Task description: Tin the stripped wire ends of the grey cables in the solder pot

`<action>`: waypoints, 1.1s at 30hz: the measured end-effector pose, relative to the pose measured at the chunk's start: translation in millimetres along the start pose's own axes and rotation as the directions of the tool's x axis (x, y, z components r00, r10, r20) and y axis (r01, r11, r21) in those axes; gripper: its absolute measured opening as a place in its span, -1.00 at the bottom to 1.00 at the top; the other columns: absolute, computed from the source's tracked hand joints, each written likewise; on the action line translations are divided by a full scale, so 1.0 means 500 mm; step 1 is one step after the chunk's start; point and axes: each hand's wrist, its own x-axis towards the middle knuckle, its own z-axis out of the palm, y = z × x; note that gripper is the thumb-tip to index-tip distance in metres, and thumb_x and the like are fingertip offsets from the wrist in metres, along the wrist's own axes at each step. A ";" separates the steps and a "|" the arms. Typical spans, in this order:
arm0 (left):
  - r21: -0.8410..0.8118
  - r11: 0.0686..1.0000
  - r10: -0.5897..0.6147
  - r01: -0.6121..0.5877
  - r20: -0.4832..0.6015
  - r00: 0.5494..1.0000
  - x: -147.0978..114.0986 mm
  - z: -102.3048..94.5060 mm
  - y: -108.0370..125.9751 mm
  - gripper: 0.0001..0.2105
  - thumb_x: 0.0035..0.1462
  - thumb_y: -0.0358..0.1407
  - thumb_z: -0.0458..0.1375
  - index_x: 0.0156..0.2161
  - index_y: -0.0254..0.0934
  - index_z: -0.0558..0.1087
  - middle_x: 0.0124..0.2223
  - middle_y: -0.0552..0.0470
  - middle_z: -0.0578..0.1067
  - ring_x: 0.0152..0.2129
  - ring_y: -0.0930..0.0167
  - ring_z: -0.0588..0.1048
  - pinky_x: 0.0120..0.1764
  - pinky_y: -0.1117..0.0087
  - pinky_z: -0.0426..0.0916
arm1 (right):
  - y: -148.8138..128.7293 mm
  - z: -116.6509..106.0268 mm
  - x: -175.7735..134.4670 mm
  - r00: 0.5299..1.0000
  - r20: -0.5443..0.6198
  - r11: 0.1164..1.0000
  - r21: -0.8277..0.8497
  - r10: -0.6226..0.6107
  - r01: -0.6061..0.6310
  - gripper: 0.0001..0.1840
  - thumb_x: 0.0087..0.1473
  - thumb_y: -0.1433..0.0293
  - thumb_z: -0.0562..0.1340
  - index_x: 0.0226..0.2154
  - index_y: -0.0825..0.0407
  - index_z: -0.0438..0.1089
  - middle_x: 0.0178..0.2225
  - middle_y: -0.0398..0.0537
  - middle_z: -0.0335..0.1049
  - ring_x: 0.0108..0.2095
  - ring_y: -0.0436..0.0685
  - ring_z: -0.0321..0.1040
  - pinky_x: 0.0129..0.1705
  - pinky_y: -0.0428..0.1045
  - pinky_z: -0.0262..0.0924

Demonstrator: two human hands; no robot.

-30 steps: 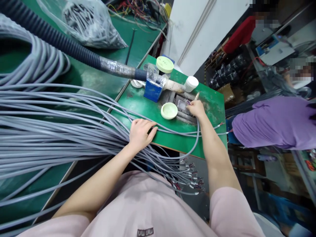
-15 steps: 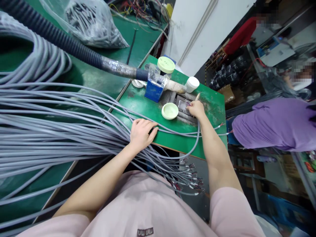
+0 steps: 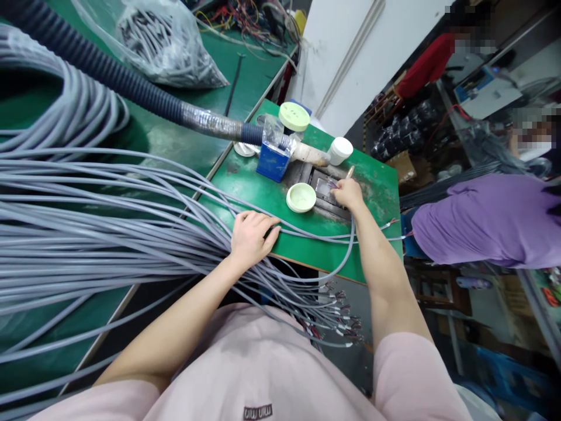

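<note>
My right hand (image 3: 348, 194) is closed on the end of a grey cable (image 3: 349, 248), whose thin wires point at a metal solder pot (image 3: 325, 188) with a shiny surface. Below that hand the cable bends down and back to the left. My left hand (image 3: 253, 235) lies with fingers stretched over grey cables at the front edge of the green table (image 3: 245, 190). Under it runs a thick bundle of grey cables (image 3: 175, 257), with stripped ends (image 3: 344, 318) hanging past the edge. A pale green bowl (image 3: 301, 197) stands just left of the pot.
A dark ribbed hose (image 3: 144, 88) reaches a blue box (image 3: 274, 159) behind the bowl. Beside it are a round pale green lid (image 3: 294, 116) and a white cup (image 3: 340, 151). A plastic bag (image 3: 175, 52) lies at the back left. A person in a purple shirt (image 3: 486, 222) is at the right.
</note>
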 end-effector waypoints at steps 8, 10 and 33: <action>-0.014 1.000 -0.019 0.019 0.020 1.000 0.000 0.000 0.000 -0.81 0.23 -0.24 0.07 -0.19 -0.22 0.51 -0.30 0.00 0.57 -0.31 0.33 0.46 -0.10 0.20 0.20 | -0.004 0.002 -0.001 1.000 -0.001 1.000 0.005 0.006 -0.006 -0.77 -0.02 0.37 0.21 -0.30 0.08 0.52 -0.21 0.13 0.50 -0.15 0.28 0.41 -0.17 0.01 0.24; -0.011 1.000 -0.010 0.010 0.011 1.000 0.001 0.000 0.000 -0.81 0.23 -0.24 0.07 -0.19 -0.23 0.51 -0.31 0.00 0.57 -0.32 0.34 0.46 -0.10 0.21 0.20 | -0.003 0.002 0.002 1.000 0.001 1.000 0.008 0.007 -0.007 -0.79 -0.03 0.37 0.22 -0.32 0.07 0.52 -0.23 0.12 0.50 -0.16 0.27 0.41 -0.18 0.01 0.23; 0.015 1.000 0.026 -0.026 0.025 0.999 -0.005 0.003 -0.003 -0.80 0.24 -0.23 0.06 -0.21 -0.22 0.51 -0.28 0.00 0.58 -0.31 0.32 0.47 -0.06 0.19 0.18 | -0.063 -0.066 -0.330 0.980 -0.136 0.362 0.914 -0.145 0.181 -0.77 -0.09 0.29 0.31 -0.59 0.04 0.30 -0.79 -0.33 0.05 -0.77 -0.13 -0.05 -0.72 -0.16 -0.24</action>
